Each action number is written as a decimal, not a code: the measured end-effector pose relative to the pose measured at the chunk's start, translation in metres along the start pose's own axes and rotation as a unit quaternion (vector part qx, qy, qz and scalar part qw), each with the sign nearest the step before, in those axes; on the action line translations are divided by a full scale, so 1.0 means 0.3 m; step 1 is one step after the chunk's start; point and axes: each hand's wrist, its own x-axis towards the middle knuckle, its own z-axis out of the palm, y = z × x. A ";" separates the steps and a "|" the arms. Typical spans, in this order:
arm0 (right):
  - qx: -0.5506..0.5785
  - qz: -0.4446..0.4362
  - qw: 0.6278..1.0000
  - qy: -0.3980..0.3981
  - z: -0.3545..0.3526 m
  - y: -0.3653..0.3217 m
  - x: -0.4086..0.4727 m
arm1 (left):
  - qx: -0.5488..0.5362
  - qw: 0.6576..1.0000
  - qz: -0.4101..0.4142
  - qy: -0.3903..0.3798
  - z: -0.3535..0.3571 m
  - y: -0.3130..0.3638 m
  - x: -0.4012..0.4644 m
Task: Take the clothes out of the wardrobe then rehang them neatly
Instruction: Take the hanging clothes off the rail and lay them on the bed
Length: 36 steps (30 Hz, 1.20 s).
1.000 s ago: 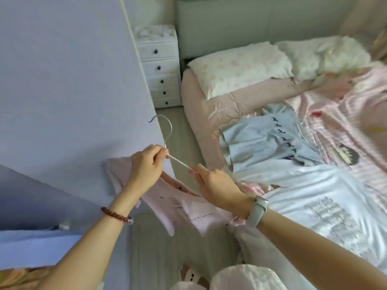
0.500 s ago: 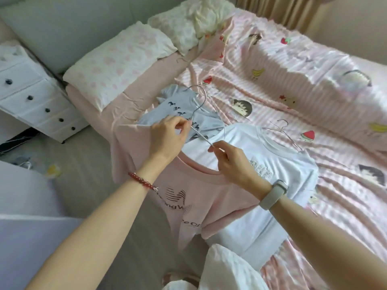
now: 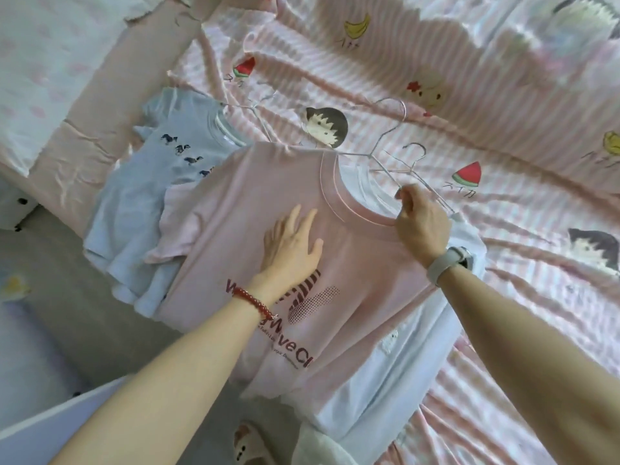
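From the head camera, your left hand (image 3: 292, 245) lay flat with fingers spread on the chest of the pink cotton T-shirt with dark red lettering (image 3: 335, 263), pressing it onto the striped pink cartoon-print bedspread (image 3: 503, 105). Your right hand (image 3: 421, 223) pinched the collar's right side, close to the thin silver wire hanger (image 3: 385, 142) poking from the neckline. The shirt lay near the bed's left edge, over a white T-shirt (image 3: 396, 374) and partly over a pale blue T-shirt with small dark prints (image 3: 151, 196).

The risk, as I judged it: pulling the collar sideways could drag the hanger's arm out of the shoulder, or snag it on the white shirt's hanger (image 3: 414, 156) (their wires crossed). The hems overhung the bed's edge and could slide floorward. Open bedspread lay toward the far right.
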 end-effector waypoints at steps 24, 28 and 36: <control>-0.086 -0.093 0.991 -0.051 0.210 -0.007 0.110 | 0.085 0.996 -0.021 -0.020 0.092 -0.081 0.193; -0.066 -0.183 0.978 -0.077 0.180 -0.244 -0.001 | 0.093 0.990 -0.055 0.090 -0.104 -0.224 0.035; -0.023 -0.375 0.914 -0.152 0.206 -0.803 -0.473 | 0.057 0.952 -0.195 0.229 -0.374 -0.570 -0.612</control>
